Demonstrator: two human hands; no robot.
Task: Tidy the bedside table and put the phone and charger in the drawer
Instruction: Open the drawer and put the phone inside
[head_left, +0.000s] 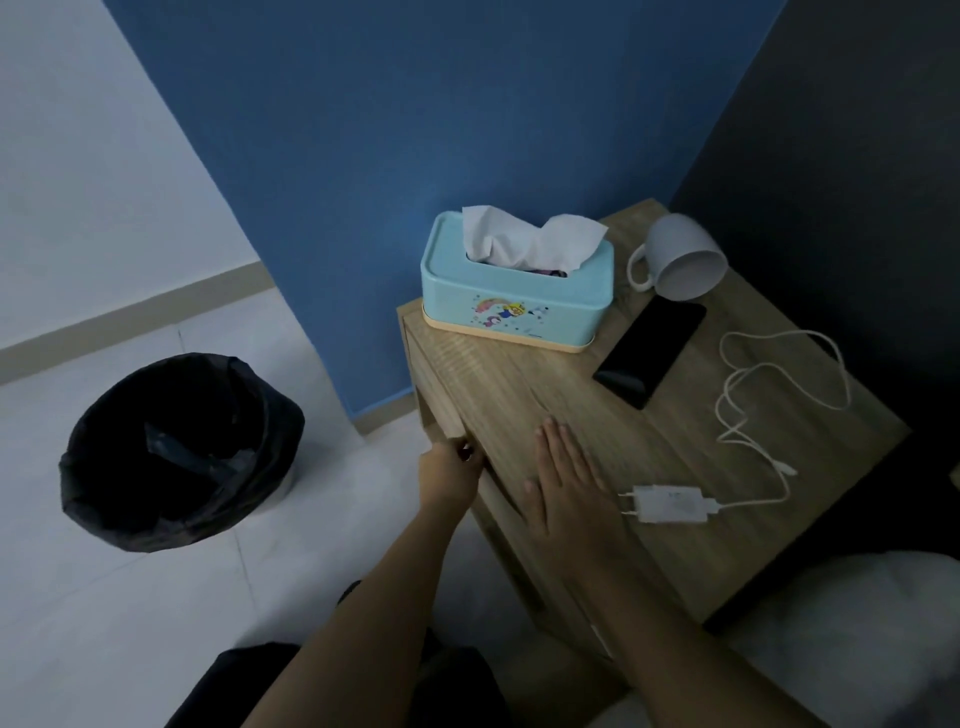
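Observation:
A black phone (652, 351) lies face up on the wooden bedside table (524, 395), right of a light-blue tissue box (511, 288). A white charger plug (670, 504) lies near the table's front, its white cable (748, 410) looping toward the right edge. My right hand (563, 480) rests flat and open on the tabletop, just left of the plug. At the table's left front edge my left hand (449, 475) has its fingers curled on the top edge of the drawer front (439, 395). The drawer looks closed.
A pale grey mug (683, 257) lies on its side at the back of the table, beside the phone. A bin with a black liner (179, 449) stands on the white floor to the left. White bedding (852, 639) fills the lower right. Blue wall behind.

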